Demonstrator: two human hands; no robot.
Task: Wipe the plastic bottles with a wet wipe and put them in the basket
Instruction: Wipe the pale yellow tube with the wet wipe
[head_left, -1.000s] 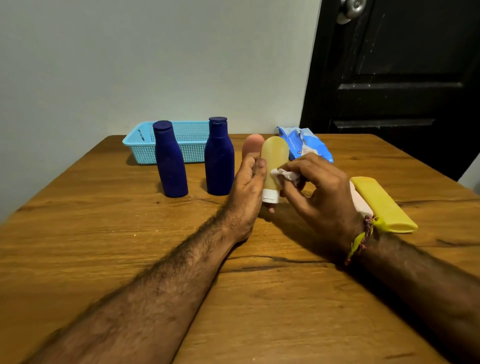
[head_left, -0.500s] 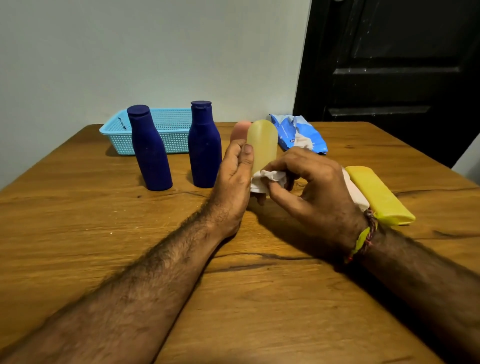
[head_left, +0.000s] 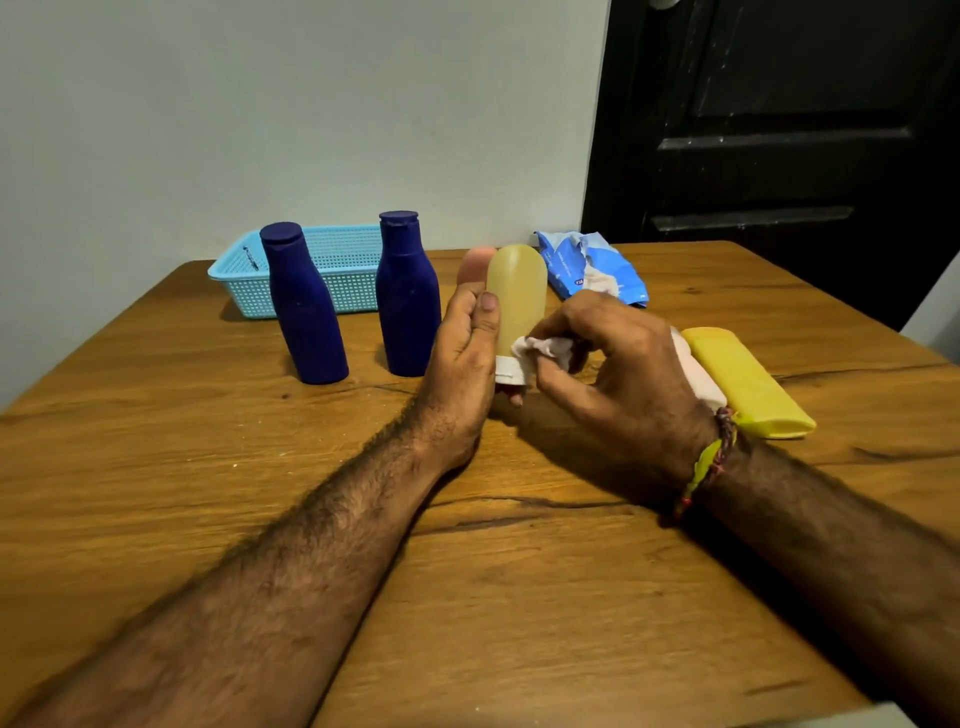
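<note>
My left hand (head_left: 462, 353) grips a pale yellow bottle (head_left: 517, 296) held cap-down, its white cap just above the table. My right hand (head_left: 618, 364) pinches a crumpled white wet wipe (head_left: 545, 348) against the bottle's lower part near the cap. Two dark blue bottles (head_left: 306, 306) (head_left: 408, 296) stand upright to the left. A pink bottle (head_left: 474, 264) peeks out behind the yellow one. A yellow bottle (head_left: 745, 382) lies on its side to the right, with a whitish one (head_left: 696, 371) partly hidden beside it. The light blue basket (head_left: 343, 270) sits at the back left.
A blue wet-wipe pack (head_left: 592, 267) lies at the back of the wooden table (head_left: 156, 441), right of centre. A pale wall stands behind the table and a dark door (head_left: 779, 130) at the back right.
The wipe has moved down the yellow bottle from its middle toward the white cap. My left hand keeps the same grip. The view shifted slightly.
</note>
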